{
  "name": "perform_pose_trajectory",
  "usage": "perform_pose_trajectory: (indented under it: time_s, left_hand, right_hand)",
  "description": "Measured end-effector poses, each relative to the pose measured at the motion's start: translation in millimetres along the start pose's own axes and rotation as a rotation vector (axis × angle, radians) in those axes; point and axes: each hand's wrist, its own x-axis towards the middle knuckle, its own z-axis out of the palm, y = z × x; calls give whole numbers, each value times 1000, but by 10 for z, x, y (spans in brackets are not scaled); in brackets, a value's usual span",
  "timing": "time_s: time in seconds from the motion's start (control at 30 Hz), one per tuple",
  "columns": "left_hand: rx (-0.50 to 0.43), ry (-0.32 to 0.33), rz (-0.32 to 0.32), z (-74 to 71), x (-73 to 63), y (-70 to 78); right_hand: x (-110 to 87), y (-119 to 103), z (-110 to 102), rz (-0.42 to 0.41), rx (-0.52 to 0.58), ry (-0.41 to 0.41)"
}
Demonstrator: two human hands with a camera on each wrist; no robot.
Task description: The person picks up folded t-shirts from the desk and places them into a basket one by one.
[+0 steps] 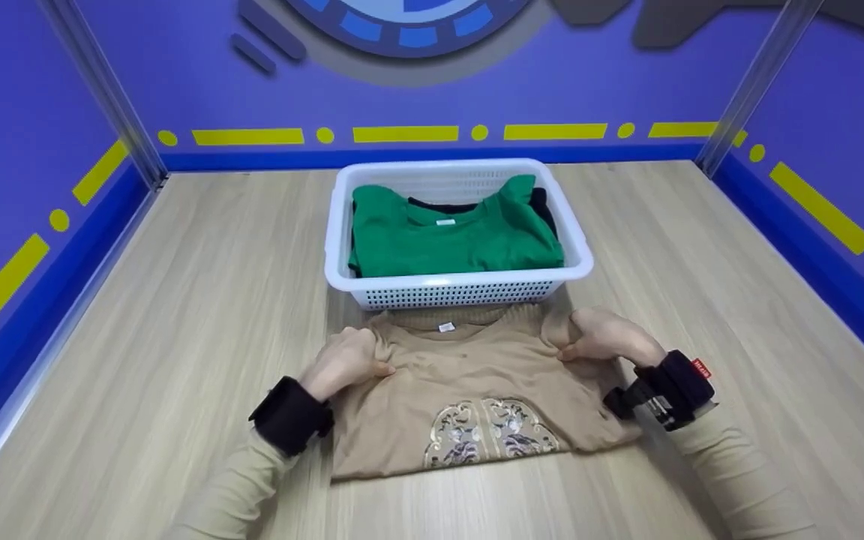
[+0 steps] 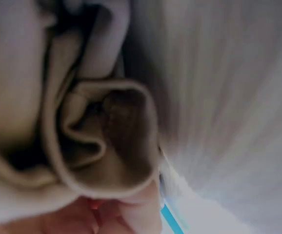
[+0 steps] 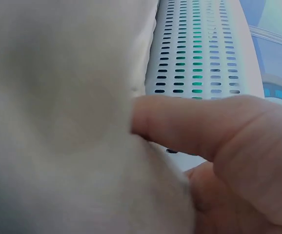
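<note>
A tan shirt [image 1: 469, 367] with an embroidered patch [image 1: 488, 431] lies folded on the table, its neckline towards the basket. My left hand [image 1: 349, 358] grips the shirt near its left shoulder, thumb on top. On the opposite shoulder my right hand [image 1: 607, 336] pinches the cloth between thumb and fingers; in the right wrist view the thumb [image 3: 180, 122] presses on the fabric. The left wrist view shows rolled folds of the shirt [image 2: 111, 190] close up, with part of the hand [image 2: 136, 212] beneath them.
Just behind the shirt stands a white plastic basket [image 1: 462, 282] with a folded green shirt [image 1: 447, 247] and dark cloth [image 1: 541, 204] in it. Blue-purple walls [image 1: 252, 97] enclose the wooden table [image 1: 214, 300] at the back and both sides.
</note>
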Motion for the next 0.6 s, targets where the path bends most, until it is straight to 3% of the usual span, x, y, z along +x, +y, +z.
perform_pose_trajectory:
  time_s: [0.3,0.6]
  left_hand:
    - [29,-7,1,-18,-13,6]
    - [1,0,8,-87,-31,9]
  right_hand:
    - [-21,-53,4,-48,-17,24]
    - [-81,-75,-66,-107,-45,46]
